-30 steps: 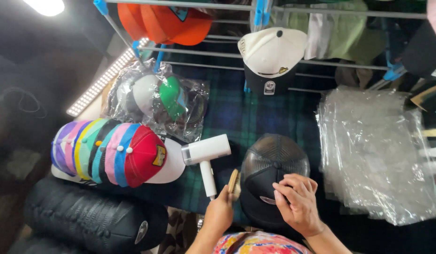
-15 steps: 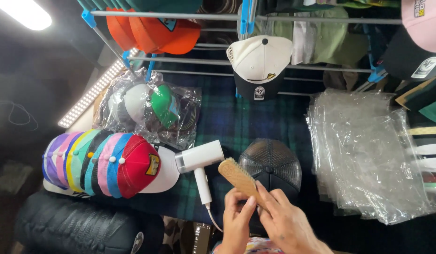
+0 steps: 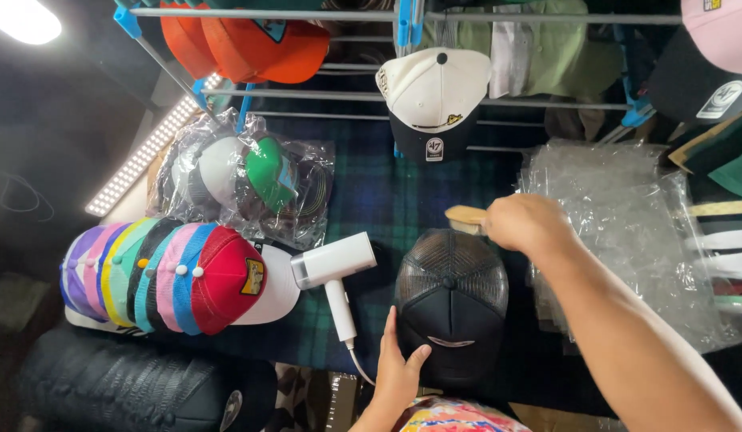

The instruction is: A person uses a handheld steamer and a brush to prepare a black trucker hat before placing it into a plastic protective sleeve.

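Black cap [image 3: 451, 300]: matt cloth front panel, open mesh back, under left hand [image 3: 399, 364].
Brush [image 3: 467, 218] in right hand [image 3: 527, 224]: pale wood, smooth.
Handheld steamer [image 3: 332, 264]: white plastic, satin sheen.
Desk [image 3: 387, 200] cover: dark green plaid cloth, matt.
Clear bags [image 3: 627, 232]: thin glossy plastic film, crinkled.
Stacked caps [image 3: 171, 276]: coloured cloth, matt.
Rack [image 3: 307, 14]: smooth grey metal rods, blue plastic joints.

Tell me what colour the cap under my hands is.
Black, mesh back included. The cap shows best in the head view, the only view.
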